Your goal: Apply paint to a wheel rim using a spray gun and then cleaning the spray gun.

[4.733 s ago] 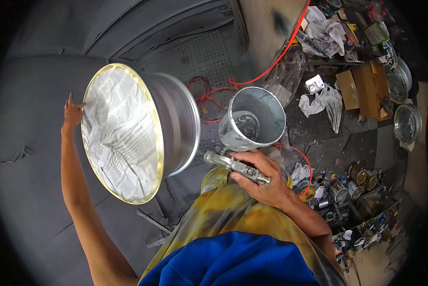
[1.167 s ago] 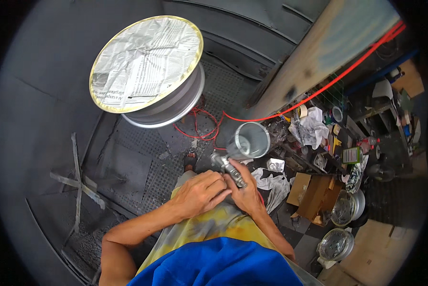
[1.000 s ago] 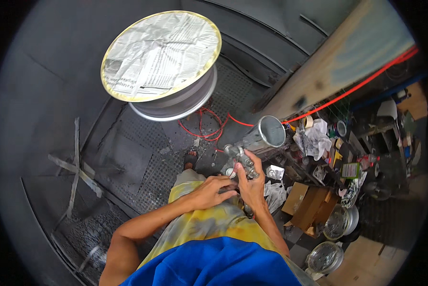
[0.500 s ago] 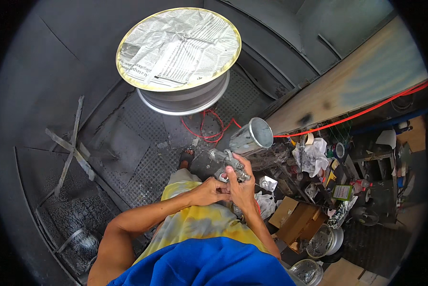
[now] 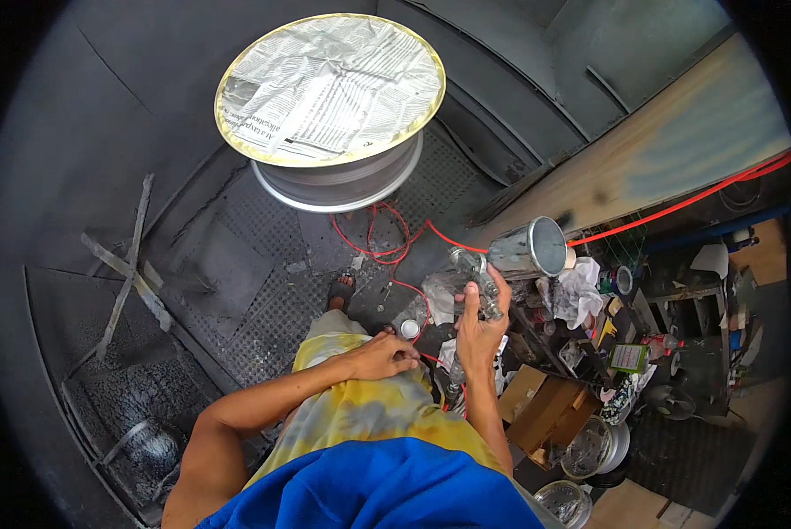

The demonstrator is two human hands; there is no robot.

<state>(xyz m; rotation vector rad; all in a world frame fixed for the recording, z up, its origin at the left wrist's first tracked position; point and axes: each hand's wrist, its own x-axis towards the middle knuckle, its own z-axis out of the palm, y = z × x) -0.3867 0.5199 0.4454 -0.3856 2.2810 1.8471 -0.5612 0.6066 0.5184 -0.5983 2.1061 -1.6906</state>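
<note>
My right hand (image 5: 482,339) is closed around a metal spray gun (image 5: 471,263), its fingers over the body. A grey metal paint cup (image 5: 512,251) is on the gun, tilted with its rim to the right. My left hand (image 5: 382,356) rests in front of the yellow patterned shirt, fingers loosely curled, thumb apart, with nothing visible in it. A red air hose (image 5: 427,304) runs down between the hands. Ahead stands a wheel rim (image 5: 338,181), its top face masked with newspaper (image 5: 334,88) and edged with yellow tape.
A crossed wooden stand (image 5: 134,269) is at the left. A small white cup (image 5: 410,329) stands on the floor near my foot (image 5: 341,291). A wooden board (image 5: 651,150) leans at the right. Below it are a cluttered shelf, a cardboard box (image 5: 545,414) and more wheel rims (image 5: 587,447).
My right hand has moved right with the spray gun and cup, away from my left hand. My left hand has come off the gun and stays near the shirt.
</note>
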